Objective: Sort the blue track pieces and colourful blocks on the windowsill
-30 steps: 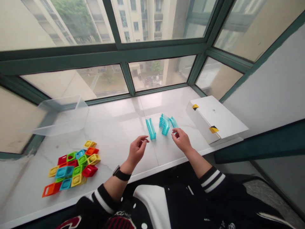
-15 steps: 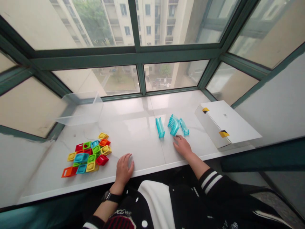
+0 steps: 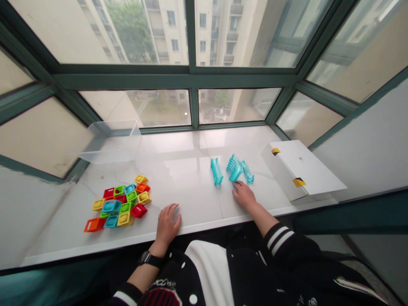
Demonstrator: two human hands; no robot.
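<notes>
My left hand [image 3: 168, 222] lies on the front edge of the white marbled counter [image 3: 188, 182], fingers stretched out and holding nothing. To its left is a cluster of colourful plastic blocks [image 3: 126, 208] in red, yellow, green, blue and orange. My right hand [image 3: 244, 196] rests flat on the counter with its fingers extended. Its fingertips are right by a curved clear-turquoise plastic piece [image 3: 235, 168]; whether they touch it, I cannot tell. A narrow turquoise piece [image 3: 247, 172] lies just right of the curved one, and a straight turquoise piece [image 3: 216, 171] lies to the left.
A clear plastic bin [image 3: 111, 144] stands at the back left by the window. On the right sits a white box [image 3: 306, 170] with yellow-and-black tabs. Green window frames [image 3: 127, 80] border the counter's back, and its front edge runs close to my body.
The view has shifted slightly. Both hands, the blocks and the turquoise pieces stay where they were on the counter.
</notes>
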